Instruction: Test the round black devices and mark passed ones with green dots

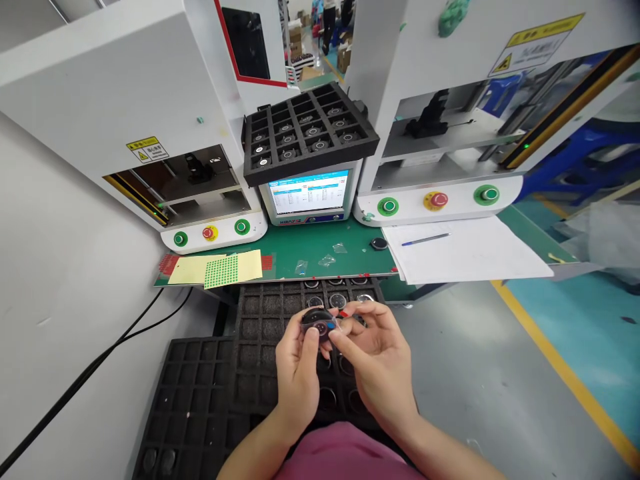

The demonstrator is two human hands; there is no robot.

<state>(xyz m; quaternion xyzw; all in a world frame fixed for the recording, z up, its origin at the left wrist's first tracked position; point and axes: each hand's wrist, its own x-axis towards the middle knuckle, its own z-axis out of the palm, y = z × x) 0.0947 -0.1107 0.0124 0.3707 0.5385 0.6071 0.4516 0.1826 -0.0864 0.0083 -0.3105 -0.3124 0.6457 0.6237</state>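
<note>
Close in front of me, my left hand (pixel 299 373) is closed around a round black watch case (pixel 318 323), its thumb on the near face. The exposed face shows a dark disc with small dots. Thin clear film (pixel 338 324) with a blue tab juts from the case's right side. My right hand (pixel 377 350) pinches this film between thumb and fingers; a small red piece shows by its index finger. Below both hands lies a black foam tray (pixel 265 331) with square pockets, several at its right holding round watch parts. My hands hide part of that tray.
A green bench (pixel 280 250) bears dot-sticker sheets (pixel 233 268), film scraps (pixel 327 260), another round black part (pixel 379 244), paper (pixel 470 250) and a pen (pixel 426 239). Behind, a filled tray (pixel 310 133) rests above a monitor (pixel 310 193), between two white machines with buttons. Another foam tray (pixel 187 393) is lower left.
</note>
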